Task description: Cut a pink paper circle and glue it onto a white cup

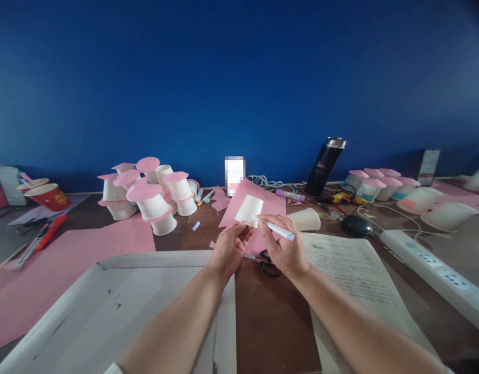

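Note:
A white paper cup (249, 208) is held upside down and slightly tilted by my left hand (230, 246), whose fingers are closed on its lower rim. My right hand (283, 248) grips a white marker (278, 229) with its tip against or very near the cup's side. Pink paper (267, 201) lies beneath and behind the cup. Black-handled scissors (269, 265) rest just below my hands, and another white cup (308, 219) lies on its side beyond my right hand.
Stacked cups with pink discs (146, 200) stand at left, near a red cutter (50, 232). A white tray (146, 254) sits in front. To the right are a black bottle (324, 169), a mouse (356, 225), a printed sheet (352, 275) and a power strip (429, 270).

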### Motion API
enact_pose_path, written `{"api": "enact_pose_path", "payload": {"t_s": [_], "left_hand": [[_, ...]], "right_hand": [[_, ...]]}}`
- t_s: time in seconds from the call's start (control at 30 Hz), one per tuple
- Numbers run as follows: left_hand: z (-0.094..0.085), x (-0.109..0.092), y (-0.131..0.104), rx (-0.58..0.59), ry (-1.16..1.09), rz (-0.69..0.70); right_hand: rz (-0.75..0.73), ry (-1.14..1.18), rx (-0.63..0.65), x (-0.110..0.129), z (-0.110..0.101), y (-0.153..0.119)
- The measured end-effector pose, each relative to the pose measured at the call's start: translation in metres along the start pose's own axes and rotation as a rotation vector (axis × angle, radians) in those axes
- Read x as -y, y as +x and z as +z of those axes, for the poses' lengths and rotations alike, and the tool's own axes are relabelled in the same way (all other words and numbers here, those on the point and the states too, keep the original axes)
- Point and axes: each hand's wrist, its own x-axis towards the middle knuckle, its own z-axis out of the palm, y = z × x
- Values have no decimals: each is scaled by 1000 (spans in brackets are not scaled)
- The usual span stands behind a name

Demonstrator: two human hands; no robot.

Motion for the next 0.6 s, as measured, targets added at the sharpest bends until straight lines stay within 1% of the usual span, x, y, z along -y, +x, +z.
{"api": "enact_pose_path", "payload": {"t_s": [0.4, 0.6], "left_hand": [[3, -1, -2, -13, 14, -2], [1, -1, -1, -10, 13, 9]], "right_hand": [[19, -18, -7, -1, 0, 0], [15, -10, -2, -1, 0, 0]]}}
